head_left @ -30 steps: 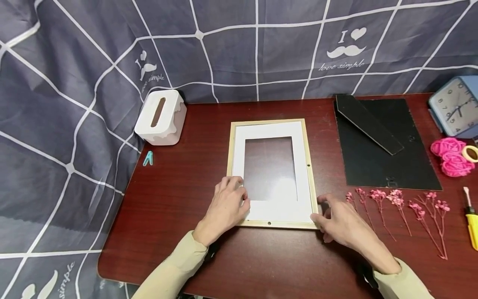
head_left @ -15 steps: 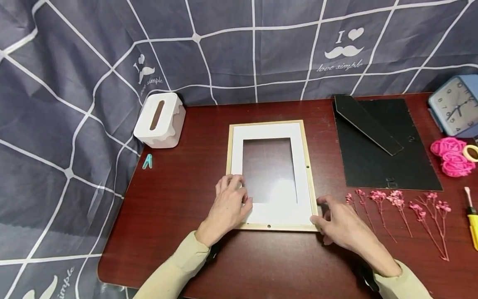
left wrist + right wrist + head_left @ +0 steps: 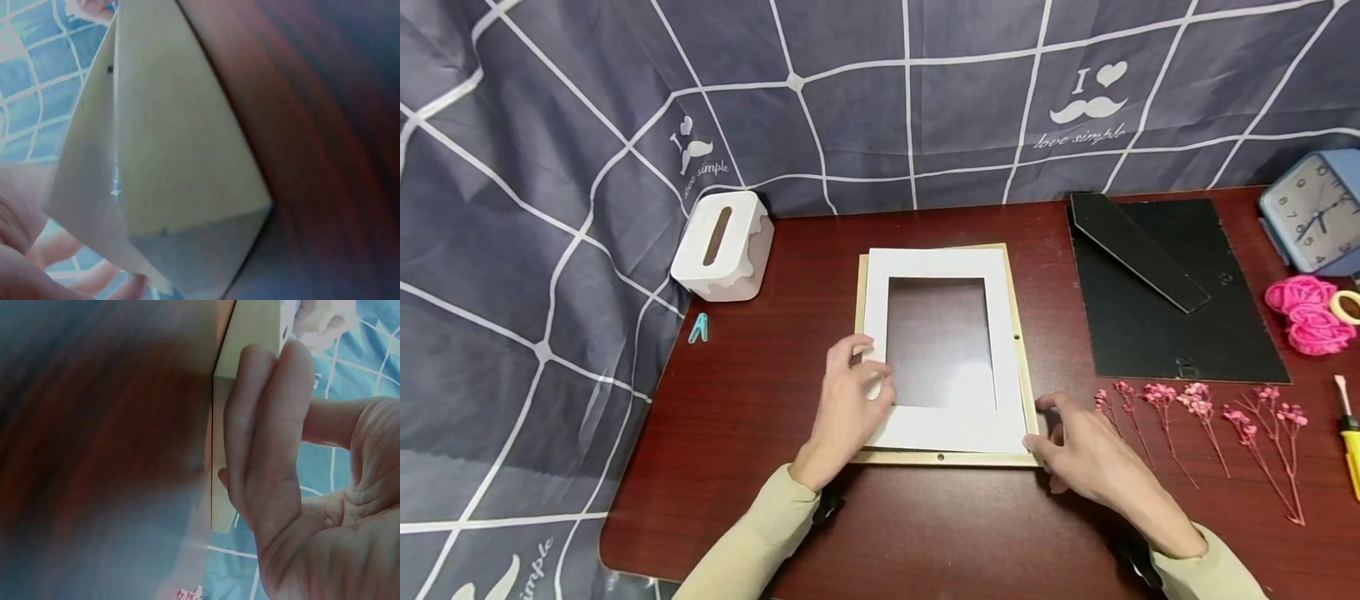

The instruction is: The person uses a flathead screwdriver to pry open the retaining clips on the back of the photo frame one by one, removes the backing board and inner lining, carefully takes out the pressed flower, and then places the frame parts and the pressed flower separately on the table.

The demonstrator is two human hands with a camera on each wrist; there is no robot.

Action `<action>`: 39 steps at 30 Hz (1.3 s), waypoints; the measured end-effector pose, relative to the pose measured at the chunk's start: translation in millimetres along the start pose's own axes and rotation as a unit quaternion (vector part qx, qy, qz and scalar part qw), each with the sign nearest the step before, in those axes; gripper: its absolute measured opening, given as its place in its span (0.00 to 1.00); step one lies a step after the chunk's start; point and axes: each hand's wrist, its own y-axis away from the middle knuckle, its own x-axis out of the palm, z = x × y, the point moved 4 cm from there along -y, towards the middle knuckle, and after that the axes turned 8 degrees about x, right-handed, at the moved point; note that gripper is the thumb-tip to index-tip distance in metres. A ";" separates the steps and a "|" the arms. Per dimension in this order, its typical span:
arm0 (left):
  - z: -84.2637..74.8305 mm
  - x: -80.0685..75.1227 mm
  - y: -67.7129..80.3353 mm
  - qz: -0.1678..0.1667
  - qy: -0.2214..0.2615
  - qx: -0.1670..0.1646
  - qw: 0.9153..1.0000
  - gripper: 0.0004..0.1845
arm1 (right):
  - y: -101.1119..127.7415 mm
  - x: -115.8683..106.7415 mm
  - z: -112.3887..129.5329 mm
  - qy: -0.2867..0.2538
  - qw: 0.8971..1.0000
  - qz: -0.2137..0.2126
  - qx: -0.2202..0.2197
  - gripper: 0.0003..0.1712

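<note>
A pale wooden picture frame lies on the table in the head view. Over it sits a white picture mat with a rectangular window. My left hand pinches the mat's left edge. In the left wrist view the mat tilts up off the frame on that side, fingers around its edge. My right hand holds the frame's near right corner, thumb on top and fingers at the side. The right wrist view shows that hand's fingers along the frame's outer side.
A black backing board with its stand lies at the right. Pink dried flowers are in front of it. Farther right are a blue clock, pink yarn and a yellow-handled screwdriver. A tissue box and clip stand left.
The mat's left side has risen and shifted left over the frame, with my left hand now pinching its edge. My right hand stays at the frame's corner.
</note>
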 end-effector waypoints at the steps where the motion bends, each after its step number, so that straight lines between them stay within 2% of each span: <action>1: 0.4 -5.0 -2.5 -0.016 0.043 -0.039 0.998 0.11 | -0.1 0.0 -0.2 -0.001 1.000 0.000 0.000 0.35; 2: 3.5 -8.0 -3.0 -0.030 0.094 -0.079 0.992 0.16 | -0.2 0.1 -0.4 -0.004 1.000 0.001 0.000 0.35; 3: 6.9 -10.4 -2.9 -0.041 0.143 -0.124 0.981 0.21 | -0.3 0.1 -0.6 -0.006 1.000 0.002 0.000 0.35; 5: 13.2 -12.6 0.5 -0.047 0.230 -0.215 0.948 0.27 | -0.3 0.0 -1.3 -0.010 1.000 0.004 -0.001 0.35; 7: 15.4 -14.2 8.7 -0.026 0.279 -0.290 0.915 0.28 | -0.3 -0.2 -1.9 -0.015 1.000 0.006 0.000 0.34; 10: 11.7 -15.3 25.6 0.039 0.312 -0.343 0.885 0.25 | 0.0 -0.7 -2.1 -0.016 1.000 0.008 0.001 0.34; 13: 3.9 -16.4 42.8 0.111 0.346 -0.354 0.862 0.20 | 0.5 -1.6 -1.1 -0.013 1.000 0.009 0.002 0.34; 15: 0.2 -15.9 51.1 0.145 0.377 -0.355 0.843 0.16 | 0.7 -2.5 -0.9 -0.008 1.000 0.009 0.002 0.33; 17: -1.2 -16.7 56.4 0.161 0.374 -0.347 0.845 0.13 | 1.1 -3.1 -0.7 -0.002 1.000 0.008 0.003 0.33; 19: -0.7 -18.5 59.8 0.158 0.369 -0.347 0.848 0.11 | 1.4 -3.0 -0.4 0.002 1.000 0.008 0.003 0.33; 22: 3.3 -23.7 62.8 0.127 0.355 -0.354 0.856 0.10 | 1.9 -2.1 0.7 0.005 1.000 0.010 0.005 0.32; 29: 20.2 -43.7 61.9 0.025 0.347 -0.367 0.863 0.12 | 3.3 -1.3 5.4 0.023 1.000 0.010 -0.007 0.27; 34: 37.3 -60.4 56.5 -0.016 0.336 -0.363 0.869 0.14 | 6.2 -2.1 5.8 0.040 0.999 0.004 -0.005 0.24; 39: 60.2 -77.6 48.7 -0.039 0.330 -0.371 0.867 0.13 | 10.6 -3.9 3.0 0.040 0.999 -0.002 0.004 0.25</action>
